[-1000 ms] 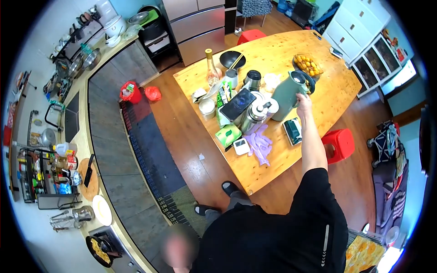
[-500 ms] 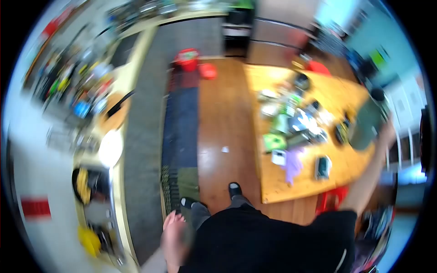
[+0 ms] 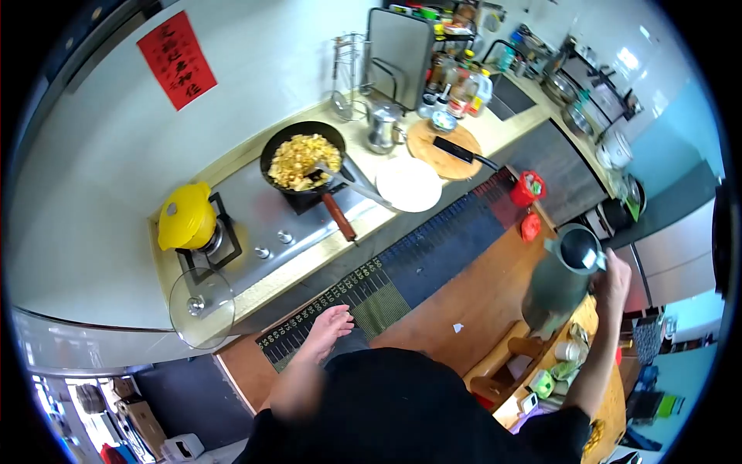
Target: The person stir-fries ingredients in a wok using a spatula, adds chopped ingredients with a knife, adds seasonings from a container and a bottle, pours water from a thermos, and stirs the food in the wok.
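My right hand [image 3: 616, 280] grips the handle of a large grey-green jug [image 3: 553, 288] with a dark top, held up at the right over the floor and the table edge. My left hand [image 3: 331, 329] is in front of my body, open, its fingers loosely stretched, with nothing in it. Ahead of me on the gas stove [image 3: 251, 220] sits a black frying pan [image 3: 338, 133] with a wooden handle. Yellowish chopped food [image 3: 297, 160] fills much of it, and a metal spatula [image 3: 354, 183] rests in it, its handle reaching over the counter.
A yellow pot [image 3: 186, 216] and a glass lid [image 3: 202, 309] are at the left. Right of the pan stand a metal pitcher [image 3: 382, 127], a white plate [image 3: 410, 185] and a cutting board [image 3: 440, 158] with a cleaver [image 3: 456, 150]. A red bin [image 3: 527, 189] stands on the floor.
My view has swung left from the wooden table to the stove and counter. The jug, still in my right hand, has moved away from above the table. My left hand has come forward.
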Motion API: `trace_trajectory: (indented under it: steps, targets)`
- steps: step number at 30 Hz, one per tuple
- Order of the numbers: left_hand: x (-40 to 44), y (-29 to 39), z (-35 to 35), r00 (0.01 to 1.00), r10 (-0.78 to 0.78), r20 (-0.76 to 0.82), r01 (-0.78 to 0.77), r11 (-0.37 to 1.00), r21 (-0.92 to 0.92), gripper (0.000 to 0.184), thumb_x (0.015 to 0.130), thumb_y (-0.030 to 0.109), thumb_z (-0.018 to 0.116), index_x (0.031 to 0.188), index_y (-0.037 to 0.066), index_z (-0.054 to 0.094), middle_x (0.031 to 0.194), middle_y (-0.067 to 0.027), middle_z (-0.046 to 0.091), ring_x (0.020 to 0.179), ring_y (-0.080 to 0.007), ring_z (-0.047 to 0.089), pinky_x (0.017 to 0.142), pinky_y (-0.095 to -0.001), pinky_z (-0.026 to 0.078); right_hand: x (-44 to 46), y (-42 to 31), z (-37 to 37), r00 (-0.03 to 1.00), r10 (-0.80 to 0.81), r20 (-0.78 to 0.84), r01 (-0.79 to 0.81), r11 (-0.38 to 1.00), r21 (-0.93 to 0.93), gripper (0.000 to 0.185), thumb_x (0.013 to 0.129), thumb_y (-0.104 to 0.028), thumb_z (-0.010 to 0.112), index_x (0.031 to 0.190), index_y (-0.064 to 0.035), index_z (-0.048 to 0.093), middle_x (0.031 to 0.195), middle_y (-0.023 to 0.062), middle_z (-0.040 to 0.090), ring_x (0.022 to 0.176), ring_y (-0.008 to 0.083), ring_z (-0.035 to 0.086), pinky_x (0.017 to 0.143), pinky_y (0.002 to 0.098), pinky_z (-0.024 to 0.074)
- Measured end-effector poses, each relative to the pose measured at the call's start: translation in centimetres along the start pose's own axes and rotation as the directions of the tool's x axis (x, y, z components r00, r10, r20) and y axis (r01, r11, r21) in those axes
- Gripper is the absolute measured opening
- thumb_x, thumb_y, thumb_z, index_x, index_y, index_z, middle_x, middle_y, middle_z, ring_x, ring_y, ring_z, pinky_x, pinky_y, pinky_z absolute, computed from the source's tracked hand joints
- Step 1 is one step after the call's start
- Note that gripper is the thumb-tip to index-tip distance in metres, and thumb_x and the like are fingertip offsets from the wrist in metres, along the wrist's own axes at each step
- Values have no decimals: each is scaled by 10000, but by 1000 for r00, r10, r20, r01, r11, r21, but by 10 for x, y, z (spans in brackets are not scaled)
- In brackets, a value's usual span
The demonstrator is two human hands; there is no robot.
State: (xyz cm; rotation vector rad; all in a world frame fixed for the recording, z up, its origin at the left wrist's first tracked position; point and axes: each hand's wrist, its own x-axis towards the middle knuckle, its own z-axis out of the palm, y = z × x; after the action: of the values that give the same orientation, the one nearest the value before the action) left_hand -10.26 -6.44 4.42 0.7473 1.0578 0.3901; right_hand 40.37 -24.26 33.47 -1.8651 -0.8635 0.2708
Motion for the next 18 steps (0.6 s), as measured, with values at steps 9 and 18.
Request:
trace_trajectory:
  steps: [9, 18]
  targets:
    - [-13, 25, -90, 952, 175, -251, -208, 972, -109, 385, 1005, 184, 566, 1350, 26, 501, 1132, -100, 629, 982, -176, 633, 851, -305, 532, 130, -177, 349, 759, -362, 541, 632, 609, -479, 579, 888, -503, 578, 714, 39, 681, 603, 234, 601, 609, 386, 635, 610, 462, 506]
    - [-41, -45, -87, 788, 120, -604, -396, 849, -348, 343, 1010, 154, 553, 1330, 34, 530, 1093, -80, 641, 940, -163, 644, 824, -285, 534, 176, -208, 536, 364, -309, 879, 930, 178, -322, 571, 906, -505, 498, 730, -4, 706, 749, 206, 679, 746, 384, 680, 686, 474, 549]
